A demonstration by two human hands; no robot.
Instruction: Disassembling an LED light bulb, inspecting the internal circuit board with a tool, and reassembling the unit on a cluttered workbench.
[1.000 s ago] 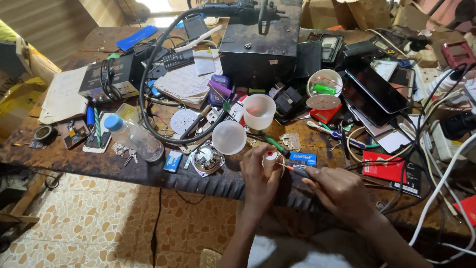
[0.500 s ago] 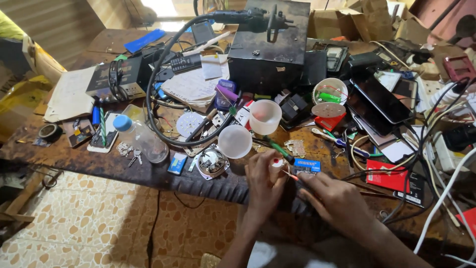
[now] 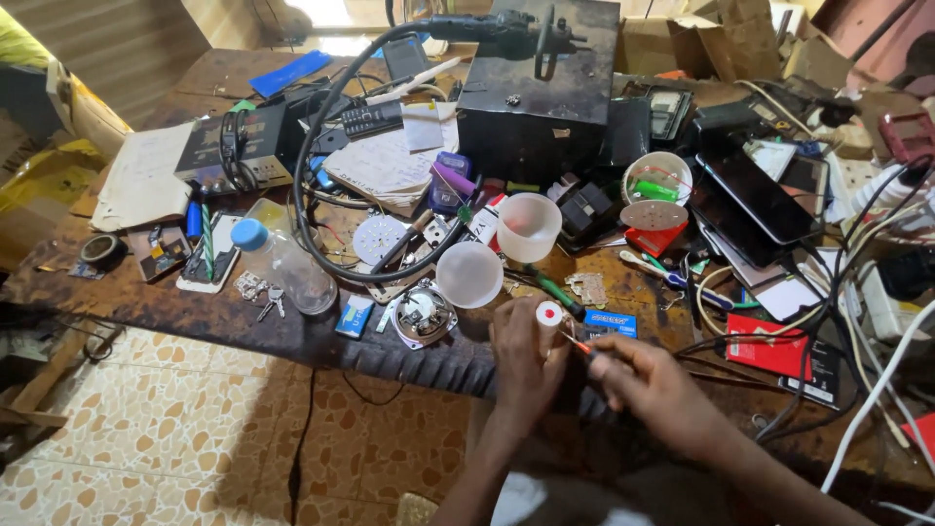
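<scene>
My left hand (image 3: 521, 356) grips a small white cylindrical part with a red spot on its end (image 3: 548, 319), held upright at the near edge of the workbench. In my right hand (image 3: 651, 385) is a thin tool with an orange shaft (image 3: 577, 343); its tip touches the side of the white part. Both hands are close together over the bench edge. Just beyond them lie a white dome-shaped bulb cover (image 3: 468, 275), a white plastic cup (image 3: 528, 226), a green-handled screwdriver (image 3: 557, 291) and a small blue packet (image 3: 610, 323).
The dark wooden workbench (image 3: 146, 302) is crowded: a black metal box (image 3: 539, 93), a looped black cable (image 3: 314, 195), a clear bottle with a blue cap (image 3: 280, 263), phones and a tablet (image 3: 755, 195), a red box (image 3: 769, 349), white cables at right. Tiled floor lies below left.
My view has shifted slightly; the hands stay together at the bench edge, the white part and thin tool still held, with only small movements of the fingers.
</scene>
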